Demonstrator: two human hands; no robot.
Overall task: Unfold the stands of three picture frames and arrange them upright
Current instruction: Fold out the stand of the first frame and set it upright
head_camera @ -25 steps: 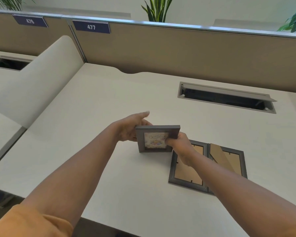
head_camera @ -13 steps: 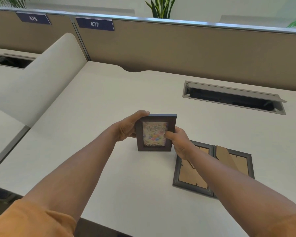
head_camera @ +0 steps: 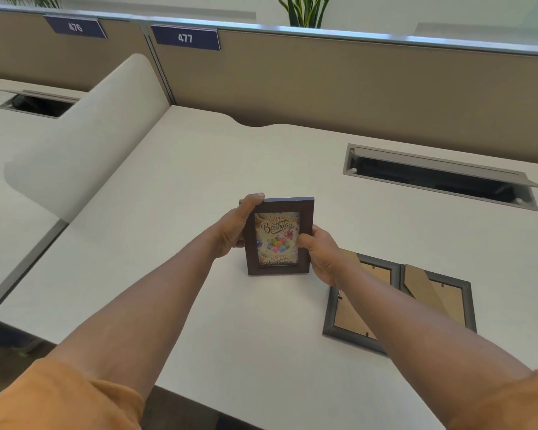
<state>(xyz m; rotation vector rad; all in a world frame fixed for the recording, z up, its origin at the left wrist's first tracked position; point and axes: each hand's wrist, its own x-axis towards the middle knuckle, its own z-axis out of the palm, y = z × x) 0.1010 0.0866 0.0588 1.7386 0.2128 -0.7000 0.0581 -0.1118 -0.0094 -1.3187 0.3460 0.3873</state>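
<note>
On the desk (head_camera: pixel 199 187), both hands, left (head_camera: pixel 233 231) and right (head_camera: pixel 322 256), gripped an upright frame (head_camera: pixel 278 237) beside two face-down frames (head_camera: pixel 398 302).

1. A white desk (head_camera: pixel 199 169) with a recessed cable tray (head_camera: pixel 438 178) is seen.
2. A dark upright frame (head_camera: pixel 278 240) is stood on it.
3. Two grey frames (head_camera: pixel 398 302) are laid face-down, side by side, touching.

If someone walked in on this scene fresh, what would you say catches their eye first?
Probably the dark picture frame with a "Happy Birthday" card, held upright at the middle of the white desk between the left hand and right hand. Just right of it, two grey frames lie face down side by side, brown backs showing.
</note>
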